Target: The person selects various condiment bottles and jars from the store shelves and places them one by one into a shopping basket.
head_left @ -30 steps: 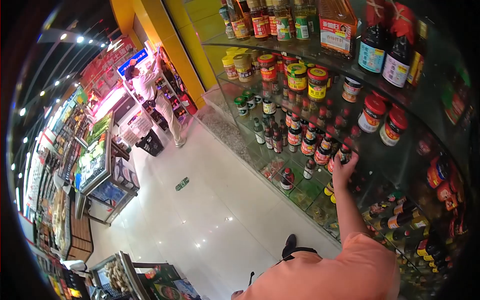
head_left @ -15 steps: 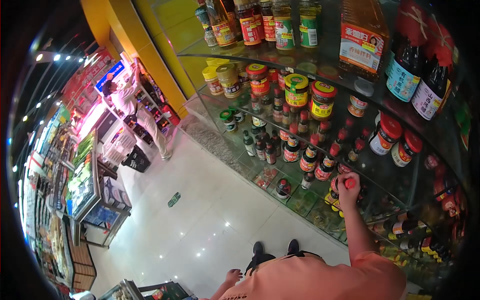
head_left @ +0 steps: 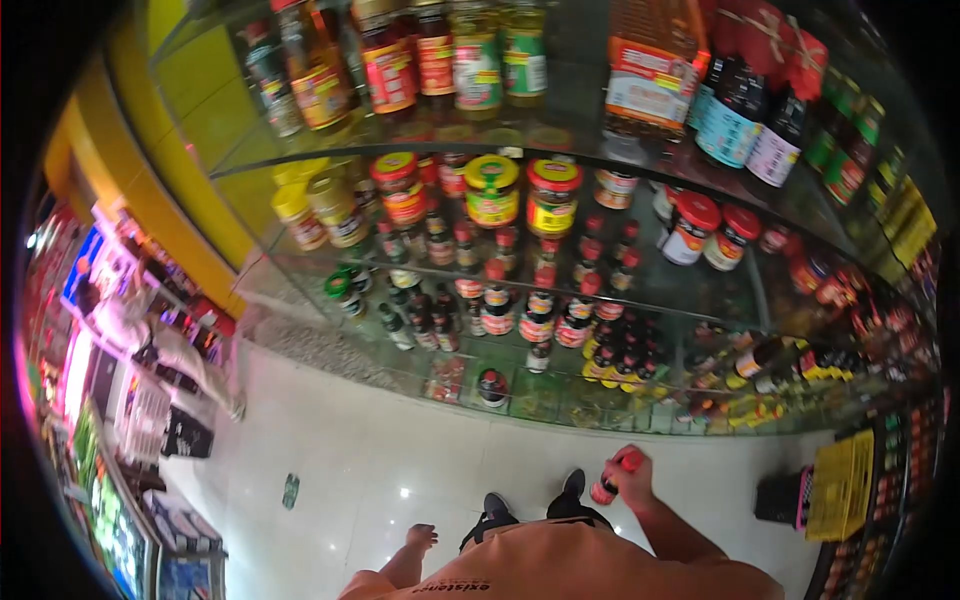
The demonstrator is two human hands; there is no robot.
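Right hand wrapped round a small red-capped bottle, out past the glass shelf's front edge, above floor. Left hand loose, nothing in it. Bottle probably glass: stiff, slick, modest weight, breakable; best gripped round the body, below the cap.

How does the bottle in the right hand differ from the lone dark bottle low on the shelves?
The held bottle has a red cap; the lone bottle has a dark one. The held bottle is gripped and partly covered by the right hand; the lone bottle stands on the shelf. Both show some red on the body.
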